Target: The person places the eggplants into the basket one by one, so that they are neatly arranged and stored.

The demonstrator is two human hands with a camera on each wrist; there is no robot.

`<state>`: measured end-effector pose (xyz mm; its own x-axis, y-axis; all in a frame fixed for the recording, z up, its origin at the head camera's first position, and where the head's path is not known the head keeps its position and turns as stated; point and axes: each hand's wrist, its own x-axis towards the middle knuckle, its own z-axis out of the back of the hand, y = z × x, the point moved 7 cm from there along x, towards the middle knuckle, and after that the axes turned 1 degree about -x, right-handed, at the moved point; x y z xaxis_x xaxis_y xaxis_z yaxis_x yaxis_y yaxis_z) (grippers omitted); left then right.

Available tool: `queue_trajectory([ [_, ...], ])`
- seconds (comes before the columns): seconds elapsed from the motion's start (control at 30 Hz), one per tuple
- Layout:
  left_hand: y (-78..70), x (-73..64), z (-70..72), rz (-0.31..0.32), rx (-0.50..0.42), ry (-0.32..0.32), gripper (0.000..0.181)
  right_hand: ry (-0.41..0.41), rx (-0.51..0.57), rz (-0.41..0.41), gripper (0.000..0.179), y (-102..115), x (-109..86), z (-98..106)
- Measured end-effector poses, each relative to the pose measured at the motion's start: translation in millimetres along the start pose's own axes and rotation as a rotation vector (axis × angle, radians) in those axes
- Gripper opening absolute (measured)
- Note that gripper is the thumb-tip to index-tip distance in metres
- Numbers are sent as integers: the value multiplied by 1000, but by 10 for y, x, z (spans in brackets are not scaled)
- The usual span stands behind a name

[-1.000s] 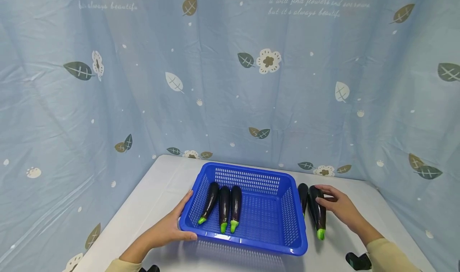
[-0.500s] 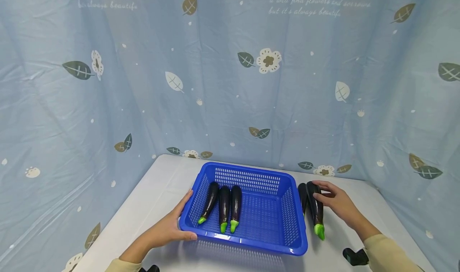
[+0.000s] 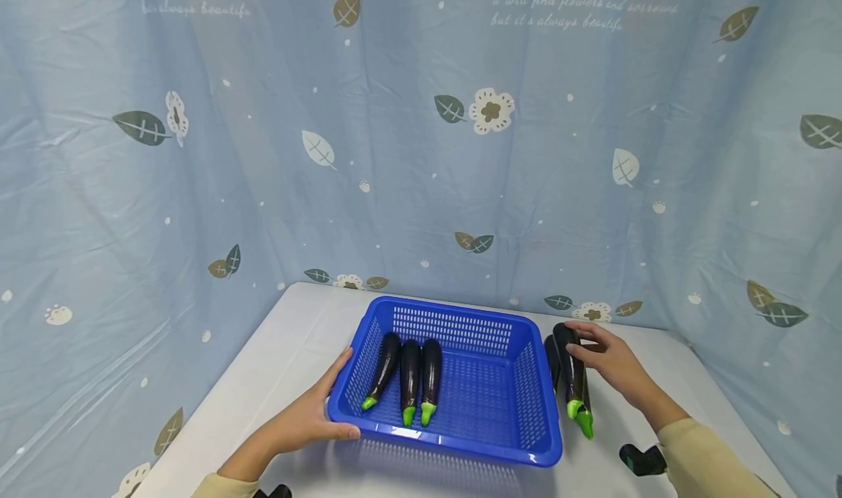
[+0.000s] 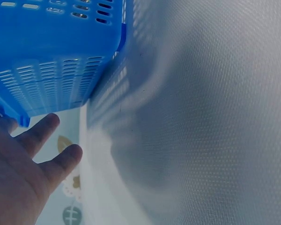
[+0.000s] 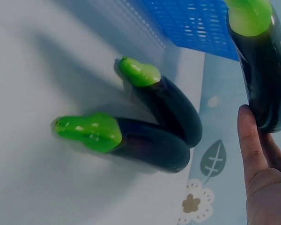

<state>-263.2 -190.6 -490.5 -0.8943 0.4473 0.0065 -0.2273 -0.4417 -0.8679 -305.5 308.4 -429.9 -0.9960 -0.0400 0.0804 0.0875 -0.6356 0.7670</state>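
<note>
A blue plastic basket (image 3: 454,445) with slotted sides stands in front of me. Inside its left half lie three dark eggplants (image 3: 411,381) with green stems. My left hand (image 3: 305,414) rests spread at the basket's front left corner, thumb along the front rim and fingers at the left side. To the right of the basket, my right hand (image 3: 612,359) pinches another eggplant (image 5: 267,77) near its rounded end and holds it off the table. Below it, two eggplants, one nearer (image 5: 150,146) and one beyond it (image 5: 171,108), lie on the table with their rounded ends touching.
A white-covered table (image 3: 305,322) carries everything. Behind it and at both sides hangs a blue patterned curtain (image 3: 395,154). By the right wrist is a small black device (image 3: 641,460); another dark piece (image 3: 279,491) shows below the left wrist.
My right hand has moved left and slightly up toward the basket with the eggplant lifted, baring another eggplant beneath it. The left hand and basket have stayed put.
</note>
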Motion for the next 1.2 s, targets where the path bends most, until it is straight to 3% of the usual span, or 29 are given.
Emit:
queue_trajectory([
  [0.67,16,2,4,6,5,-1,128,-8,0,46,60,255,118,-66],
  [1.2,7,-3,6,-6,3,1,128,40,72,53,61,351,224,-289],
])
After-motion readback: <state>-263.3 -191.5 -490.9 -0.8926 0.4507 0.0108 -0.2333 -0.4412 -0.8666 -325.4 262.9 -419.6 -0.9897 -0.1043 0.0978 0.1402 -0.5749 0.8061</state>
